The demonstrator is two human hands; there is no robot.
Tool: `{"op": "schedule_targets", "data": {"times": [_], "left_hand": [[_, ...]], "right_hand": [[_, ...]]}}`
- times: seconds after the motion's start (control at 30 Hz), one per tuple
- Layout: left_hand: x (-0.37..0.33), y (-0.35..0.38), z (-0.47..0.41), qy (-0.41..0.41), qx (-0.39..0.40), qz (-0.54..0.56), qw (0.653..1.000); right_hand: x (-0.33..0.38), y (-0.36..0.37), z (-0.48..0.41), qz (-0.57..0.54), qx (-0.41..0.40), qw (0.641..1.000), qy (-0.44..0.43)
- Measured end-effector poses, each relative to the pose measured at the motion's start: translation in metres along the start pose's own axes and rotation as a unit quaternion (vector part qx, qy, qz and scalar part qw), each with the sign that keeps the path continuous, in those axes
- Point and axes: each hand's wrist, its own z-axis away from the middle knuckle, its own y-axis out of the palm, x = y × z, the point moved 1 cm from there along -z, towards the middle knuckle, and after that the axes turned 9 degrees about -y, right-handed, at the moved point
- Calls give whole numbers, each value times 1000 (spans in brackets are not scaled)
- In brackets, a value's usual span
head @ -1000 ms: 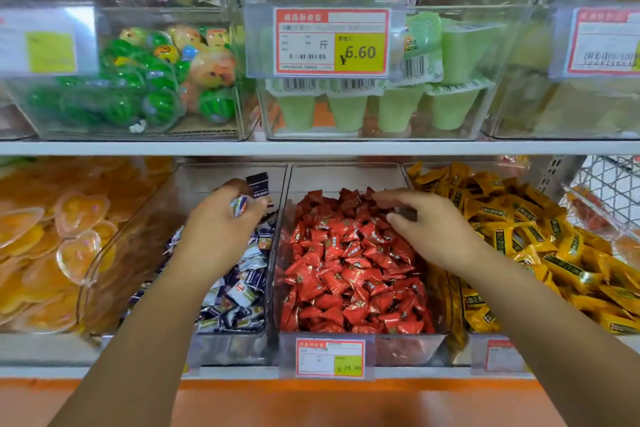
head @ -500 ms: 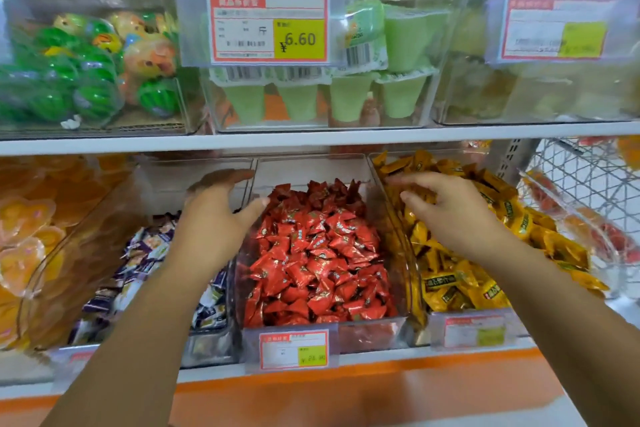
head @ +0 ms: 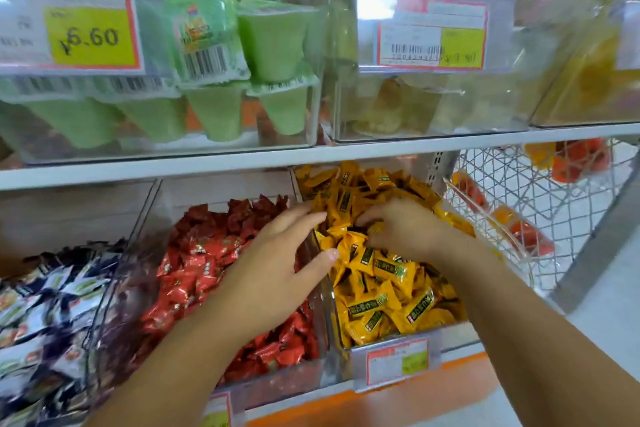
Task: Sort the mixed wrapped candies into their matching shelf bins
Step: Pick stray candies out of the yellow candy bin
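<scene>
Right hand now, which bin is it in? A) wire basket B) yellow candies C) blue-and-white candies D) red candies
B: the right hand rests in the pile of yellow candies, one bin to the right of the red candies.

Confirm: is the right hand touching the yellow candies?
Touching. The head view shows the right hand with its fingers sunk into the pile of yellow candies; wrappers lap against them with no gap.
</scene>
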Motion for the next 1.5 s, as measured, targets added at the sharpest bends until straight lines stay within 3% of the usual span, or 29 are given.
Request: {"op": "schedule_targets", "data": {"times": [0.17,0.27,0.4,0.5,0.77,1.0,1.2,1.4,1.43,1.5], "left_hand": [[2,5,-5,-29,46,7,999],[1,5,-5,-35,52,11,998],[-1,5,-5,-38,53,12,998],[1,5,-5,-35,49,15,998],[0,4,-6,-27,22,29,999],[-19,5,-11,8,-74,-18,997],[-34,16,-19,29,-102,-36,994],[-36,18,-23,11,-124,107,986],[-34,17,-23,5,-128,124,984],[-30,16,-23,-8,-126,140,982]], "right_hand": [[-6,14,-13,-19,46,999,-11],[1,19,-17,48,56,997,-16],[4,28,-25,46,-31,998,-29],[-3,28,-25,13,-47,998,-35],[-13,-3,8,-237,-175,955,-30],[-6,-14,28,-233,-192,953,-16],[9,-25,37,-266,-258,929,-8],[26,-28,37,-398,-177,899,-50],[24,-29,37,-389,-167,905,-44],[12,-31,37,-261,-153,953,-31]]}}
